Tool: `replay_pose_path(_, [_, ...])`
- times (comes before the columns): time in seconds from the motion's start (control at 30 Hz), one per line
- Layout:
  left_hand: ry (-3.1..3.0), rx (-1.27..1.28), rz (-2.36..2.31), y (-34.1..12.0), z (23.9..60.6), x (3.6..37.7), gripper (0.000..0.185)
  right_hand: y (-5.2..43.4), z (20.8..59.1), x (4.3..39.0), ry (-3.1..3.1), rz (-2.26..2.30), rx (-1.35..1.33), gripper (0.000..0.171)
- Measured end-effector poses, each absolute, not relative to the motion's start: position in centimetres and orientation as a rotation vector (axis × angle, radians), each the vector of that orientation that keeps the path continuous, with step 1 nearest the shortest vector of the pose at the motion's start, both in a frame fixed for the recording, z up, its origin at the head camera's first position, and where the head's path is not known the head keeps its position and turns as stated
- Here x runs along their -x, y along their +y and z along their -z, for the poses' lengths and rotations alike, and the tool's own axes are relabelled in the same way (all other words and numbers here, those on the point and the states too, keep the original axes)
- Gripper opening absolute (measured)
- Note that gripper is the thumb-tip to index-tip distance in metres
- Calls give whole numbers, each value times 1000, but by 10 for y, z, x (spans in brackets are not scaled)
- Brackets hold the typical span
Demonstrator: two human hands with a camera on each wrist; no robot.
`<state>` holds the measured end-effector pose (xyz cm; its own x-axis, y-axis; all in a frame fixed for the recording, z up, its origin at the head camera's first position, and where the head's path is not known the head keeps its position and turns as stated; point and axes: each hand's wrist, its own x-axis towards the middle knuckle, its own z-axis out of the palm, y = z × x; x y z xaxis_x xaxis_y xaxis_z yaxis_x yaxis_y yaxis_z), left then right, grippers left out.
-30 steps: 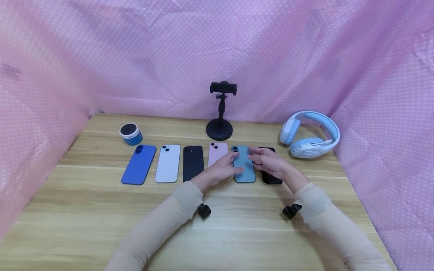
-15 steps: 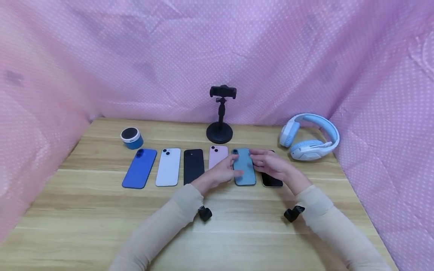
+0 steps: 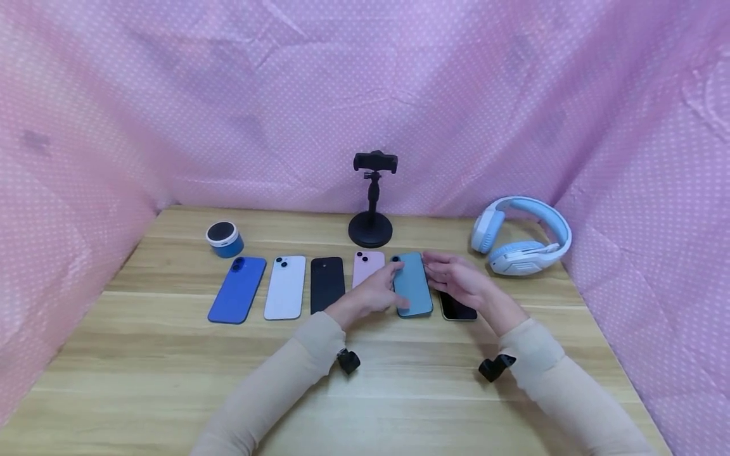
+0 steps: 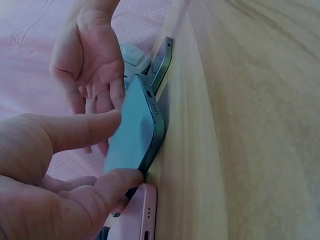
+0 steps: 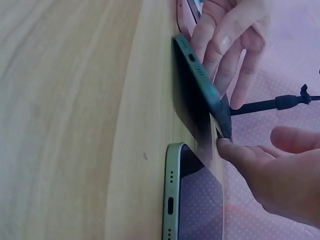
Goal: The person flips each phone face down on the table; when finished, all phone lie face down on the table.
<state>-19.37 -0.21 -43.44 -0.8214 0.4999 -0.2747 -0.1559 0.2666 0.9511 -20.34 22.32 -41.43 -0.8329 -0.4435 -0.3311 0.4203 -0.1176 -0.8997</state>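
A teal smartphone (image 3: 415, 288) lies back up between both hands. Its right edge is raised off the table, while its left edge stays low, as the right wrist view shows. My left hand (image 3: 373, 291) reaches in from the left, fingertips at the phone's left edge and thumb extended over its back. My right hand (image 3: 459, 278) has its fingers extended to the raised right edge, with its thumb held apart. Under that hand lies a black-screened smartphone (image 5: 200, 205), screen up. Partly covered by my left hand is a pink smartphone (image 3: 365, 266).
Further left lie a black smartphone (image 3: 327, 285), a white smartphone (image 3: 285, 288) and a blue smartphone (image 3: 237, 291). Behind them stand a small blue-and-white speaker (image 3: 225, 239) and a black phone stand (image 3: 372, 228). White-and-blue headphones (image 3: 521, 256) sit at the back right.
The teal smartphone has gone from lying flat to tilted, its right side lifted at my right fingers. Both hands stay about the same place beside it; the head view has shifted slightly.
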Motion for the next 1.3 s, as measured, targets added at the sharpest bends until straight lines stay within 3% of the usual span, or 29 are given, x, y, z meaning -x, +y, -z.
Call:
replay_pose_path(0.73, [1978,-326,-1593,3,431,197,90,224,423,202,1501,2226,-8,63])
replay_pose_path(1.3, [1946,-358,-1637,5,427,196,83,222,425,200,1549,2140,9,59])
